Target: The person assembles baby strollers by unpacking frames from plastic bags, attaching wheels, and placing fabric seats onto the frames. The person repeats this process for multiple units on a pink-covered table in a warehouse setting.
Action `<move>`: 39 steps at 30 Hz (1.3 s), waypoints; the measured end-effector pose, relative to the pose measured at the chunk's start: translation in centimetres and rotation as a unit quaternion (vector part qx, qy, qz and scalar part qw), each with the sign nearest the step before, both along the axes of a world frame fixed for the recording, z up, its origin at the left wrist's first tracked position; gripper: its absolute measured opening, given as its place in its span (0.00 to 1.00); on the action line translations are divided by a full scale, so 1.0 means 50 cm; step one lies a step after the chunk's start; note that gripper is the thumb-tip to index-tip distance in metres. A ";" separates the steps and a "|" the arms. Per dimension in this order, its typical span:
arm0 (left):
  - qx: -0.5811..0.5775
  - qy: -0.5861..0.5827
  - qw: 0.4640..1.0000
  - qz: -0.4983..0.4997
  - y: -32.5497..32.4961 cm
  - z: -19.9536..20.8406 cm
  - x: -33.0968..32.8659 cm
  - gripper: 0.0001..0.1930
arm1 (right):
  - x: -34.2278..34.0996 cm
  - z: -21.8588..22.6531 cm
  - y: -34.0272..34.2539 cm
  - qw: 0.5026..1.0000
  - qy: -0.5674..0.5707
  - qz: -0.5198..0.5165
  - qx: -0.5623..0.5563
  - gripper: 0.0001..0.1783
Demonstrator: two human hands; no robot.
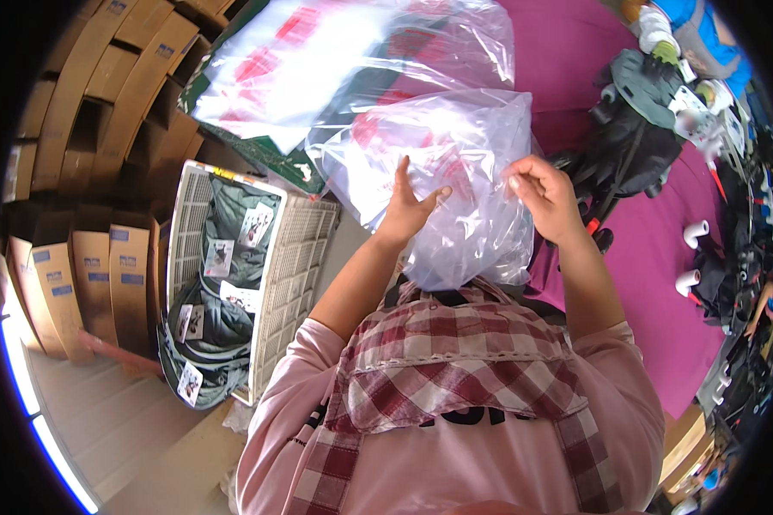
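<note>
A clear plastic bag (468, 227) with red print lies in front of me, its near end against my checked apron. Over the bag's left part is my left hand (410, 209), thumb and a finger stretched wide apart. My right hand (545, 199) is at the bag's right edge, fingers curled and thumb and fingertips pinched on the film. Beyond this bag, more clear plastic bags (318, 51) with red print lie spread out.
A pale plastic crate (296, 283) at the left holds dark green folded fabric items with tags. Brown cardboard boxes (116, 266) stand farther left. On the magenta cloth (653, 283) at the right lies a black folded item with straps (618, 146). Other people work along the far right.
</note>
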State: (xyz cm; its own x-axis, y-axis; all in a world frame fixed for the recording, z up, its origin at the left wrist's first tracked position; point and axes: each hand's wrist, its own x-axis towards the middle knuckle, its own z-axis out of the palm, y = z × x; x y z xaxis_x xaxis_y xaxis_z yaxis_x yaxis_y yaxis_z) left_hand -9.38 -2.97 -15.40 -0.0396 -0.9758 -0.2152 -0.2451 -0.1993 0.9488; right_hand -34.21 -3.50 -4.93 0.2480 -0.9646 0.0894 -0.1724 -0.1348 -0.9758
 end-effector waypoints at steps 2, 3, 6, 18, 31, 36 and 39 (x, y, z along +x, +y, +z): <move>-0.026 -0.195 0.979 0.047 -0.023 -0.021 -0.010 0.54 | -0.018 0.024 0.034 0.996 -0.083 0.028 0.014 0.05; -0.040 -0.289 0.954 0.071 -0.038 -0.032 -0.010 0.54 | -0.036 0.041 0.045 0.997 -0.080 -0.009 -0.014 0.05; -0.079 -0.063 0.980 0.171 -0.071 -0.156 0.044 0.44 | -0.121 0.077 0.058 0.979 -0.052 -0.186 -0.066 0.06; -0.187 0.107 0.957 -0.195 -0.070 0.239 -0.106 0.33 | -0.010 0.206 0.044 0.824 0.387 -0.234 -0.340 0.38; -0.490 -0.269 0.823 -0.099 -0.041 0.329 0.010 0.25 | -0.071 0.139 -0.125 0.815 0.423 -0.273 -0.288 0.05; -0.377 -0.359 0.842 -0.143 -0.099 0.248 0.017 0.25 | 0.014 0.249 -0.098 0.801 0.369 -0.236 -0.409 0.07; -0.369 -0.237 0.890 -0.128 -0.093 0.248 -0.017 0.36 | -0.055 0.209 -0.092 0.797 0.423 -0.274 -0.334 0.09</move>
